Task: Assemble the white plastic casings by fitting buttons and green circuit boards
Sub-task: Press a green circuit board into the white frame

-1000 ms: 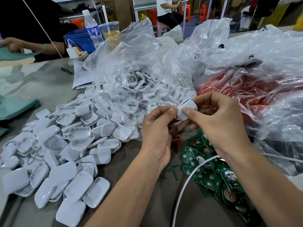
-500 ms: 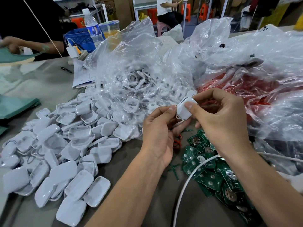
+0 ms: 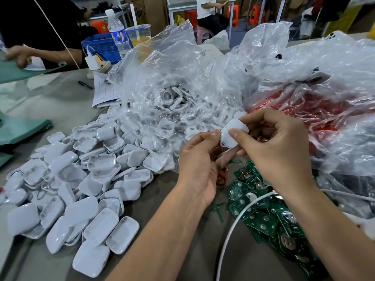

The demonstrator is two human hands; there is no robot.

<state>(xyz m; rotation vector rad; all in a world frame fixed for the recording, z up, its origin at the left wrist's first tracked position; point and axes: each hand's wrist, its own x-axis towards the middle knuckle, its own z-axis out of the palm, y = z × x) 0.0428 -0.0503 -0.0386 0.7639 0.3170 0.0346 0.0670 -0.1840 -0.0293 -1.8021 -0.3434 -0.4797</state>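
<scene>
A small white plastic casing (image 3: 229, 136) is pinched between both hands above the table. My right hand (image 3: 278, 151) grips it with thumb in front and fingers behind. My left hand (image 3: 198, 165) touches its left edge with thumb and fingertip. Its inside is hidden from me. Below my right wrist lies a heap of green circuit boards (image 3: 263, 218) with round metal contacts. A large pile of white casing halves (image 3: 81, 179) spreads over the table's left side.
A clear plastic bag of white frame parts (image 3: 172, 94) stands behind the pile. A clear bag with red contents (image 3: 316, 110) fills the right. A white cable (image 3: 233, 226) crosses the boards. Another person's arm (image 3: 40, 53), a bottle (image 3: 117, 31) and a blue basket (image 3: 99, 47) are at back left.
Both hands have turned the casing between the fingers, so its rounded back faces me more; the hands stay at the same place above the boards.
</scene>
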